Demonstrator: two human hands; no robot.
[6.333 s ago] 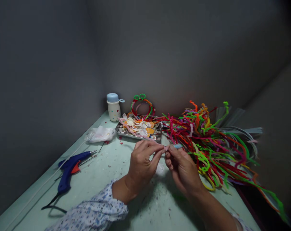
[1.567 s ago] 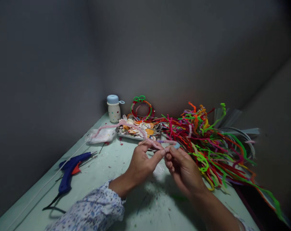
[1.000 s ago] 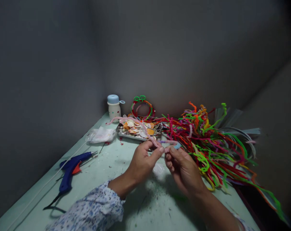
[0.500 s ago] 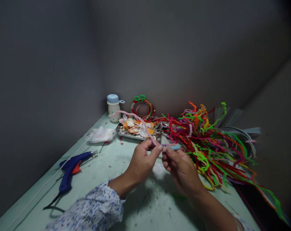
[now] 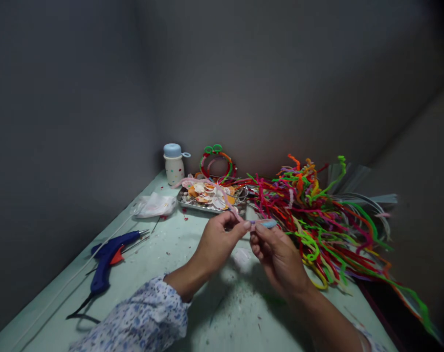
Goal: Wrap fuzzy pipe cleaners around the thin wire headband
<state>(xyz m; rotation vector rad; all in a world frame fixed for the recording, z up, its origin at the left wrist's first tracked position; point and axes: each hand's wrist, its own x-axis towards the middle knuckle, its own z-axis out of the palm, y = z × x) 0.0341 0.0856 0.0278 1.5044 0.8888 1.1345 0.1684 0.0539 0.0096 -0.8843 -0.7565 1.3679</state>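
Note:
A fuzzy pink pipe cleaner (image 5: 226, 197) runs between my two hands, its free end arching out to the left over the metal tray. My left hand (image 5: 219, 239) pinches it between thumb and fingers. Close beside it, my right hand (image 5: 277, 249) is closed on the same strand, with a light blue fuzzy piece (image 5: 269, 223) sticking out past the fingertips. A bit of purple shows between the two thumbs. How the blue and purple parts join the pink one is hidden by the fingers.
A metal tray (image 5: 198, 208) of cut-outs lies behind my hands, near a white bottle (image 5: 174, 168) and a decorated ring (image 5: 230, 164). Many coloured pipe cleaners (image 5: 310, 210) spread at right. A blue glue gun (image 5: 104, 264) and a plastic bag (image 5: 154, 205) lie left.
The free end of the pink pipe cleaner has dropped lower, from in front of the bottle to the tray. Both hands have shifted very slightly to the right.

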